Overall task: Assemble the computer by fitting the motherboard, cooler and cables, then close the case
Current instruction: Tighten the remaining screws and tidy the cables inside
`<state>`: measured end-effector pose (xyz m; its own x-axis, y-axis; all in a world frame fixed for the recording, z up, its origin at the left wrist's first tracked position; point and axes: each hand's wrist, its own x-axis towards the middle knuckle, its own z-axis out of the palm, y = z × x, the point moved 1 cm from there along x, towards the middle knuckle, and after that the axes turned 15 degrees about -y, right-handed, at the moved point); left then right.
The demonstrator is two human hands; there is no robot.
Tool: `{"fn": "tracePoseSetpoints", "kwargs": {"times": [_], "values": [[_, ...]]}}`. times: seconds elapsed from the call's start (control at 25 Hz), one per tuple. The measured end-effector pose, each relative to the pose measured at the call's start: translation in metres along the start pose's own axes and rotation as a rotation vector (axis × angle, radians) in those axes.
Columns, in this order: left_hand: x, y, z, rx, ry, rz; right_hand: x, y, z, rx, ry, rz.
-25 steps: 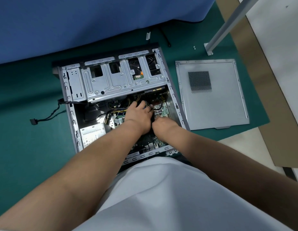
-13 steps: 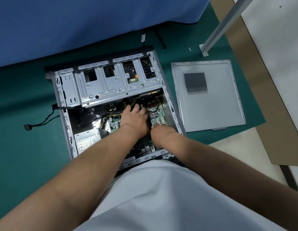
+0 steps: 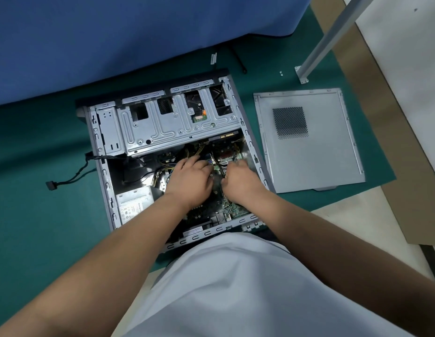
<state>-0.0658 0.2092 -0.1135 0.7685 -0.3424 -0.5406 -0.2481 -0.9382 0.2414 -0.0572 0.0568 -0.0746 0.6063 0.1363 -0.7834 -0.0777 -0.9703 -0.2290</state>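
Reaching side by side into the open case (image 3: pixel 103 176), the left hand (image 3: pixel 191 180) and right hand (image 3: pixel 240 182) rest curled on the motherboard (image 3: pixel 217 188), grip unclear, with the side panel (image 3: pixel 313 161) lying on the surface right of them.

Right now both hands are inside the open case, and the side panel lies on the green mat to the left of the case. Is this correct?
Not quite. Both hands, left and right, are inside the open case, but the head view shows the side panel on the green mat to the right of the case.
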Motion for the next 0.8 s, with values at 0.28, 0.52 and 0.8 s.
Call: {"fn": "tracePoseSetpoints", "kwargs": {"times": [0.28,0.52,0.8], "values": [[-0.003,-0.002,-0.006,-0.068,0.059,-0.05,0.011,-0.006,0.005,-0.065,0.017,-0.198],[0.015,-0.004,-0.012,-0.037,-0.116,-0.118,0.011,0.001,0.008,-0.243,0.018,-0.206],[0.031,-0.016,-0.019,-0.018,-0.297,-0.109,0.016,0.007,0.005,-0.387,0.019,-0.104]]}}
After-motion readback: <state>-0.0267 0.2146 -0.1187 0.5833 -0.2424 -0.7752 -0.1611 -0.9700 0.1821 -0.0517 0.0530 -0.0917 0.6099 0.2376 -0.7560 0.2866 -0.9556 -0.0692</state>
